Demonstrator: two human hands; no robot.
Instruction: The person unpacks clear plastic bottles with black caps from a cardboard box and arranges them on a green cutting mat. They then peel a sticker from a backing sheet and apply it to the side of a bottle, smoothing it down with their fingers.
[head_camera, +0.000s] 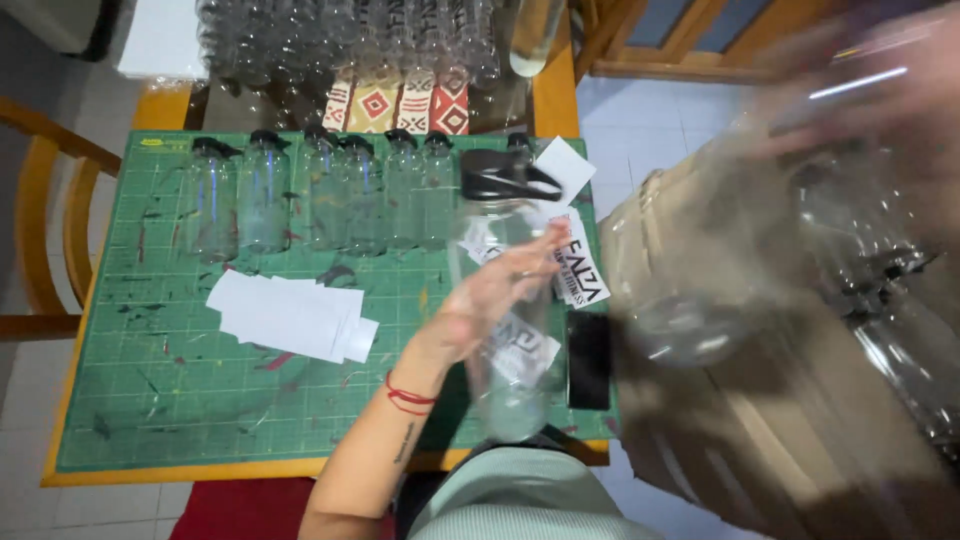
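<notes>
Leftmost, on the green cutting mat (150, 400) covering the worktop: a row of capped clear bottles (310, 190) and a stack of white stickers (290, 318). Centre: left hand (490, 295) wrapped around a clear bottle with black cap (500, 330), long axis running away from the body, cap at the far end. Right: right hand (880, 90) blurred over a cardboard box (740, 400), grip impossible to tell.

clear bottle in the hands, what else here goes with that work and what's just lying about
In use: clear bottle, left hand, printed stickers, white backing slips, capped bottles.
Lying about: black phone, cardboard box, patterned cloth.
</notes>
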